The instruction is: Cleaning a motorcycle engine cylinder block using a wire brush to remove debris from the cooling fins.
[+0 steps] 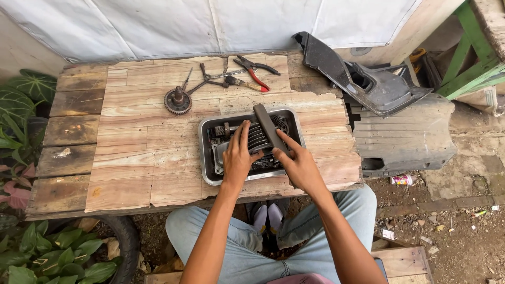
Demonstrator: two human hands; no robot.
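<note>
A metal tray (pixel 208 173) sits near the front edge of a wooden plank table (pixel 142 142). Inside it lies a finned grey engine part (pixel 259 135) with a geared shaft (pixel 221 129) at its left. My left hand (pixel 238 155) rests on the finned part with its fingers spread over it. My right hand (pixel 297 163) grips a long dark grey plastic piece (pixel 268 126) that lies diagonally across the tray.
A toothed gear (pixel 177 100), pliers with red handles (pixel 256 71) and other hand tools (pixel 210 81) lie at the table's back. Dark plastic body panels (pixel 368 84) lean to the right. Plants (pixel 31 105) and a tyre (pixel 123 239) stand on the left.
</note>
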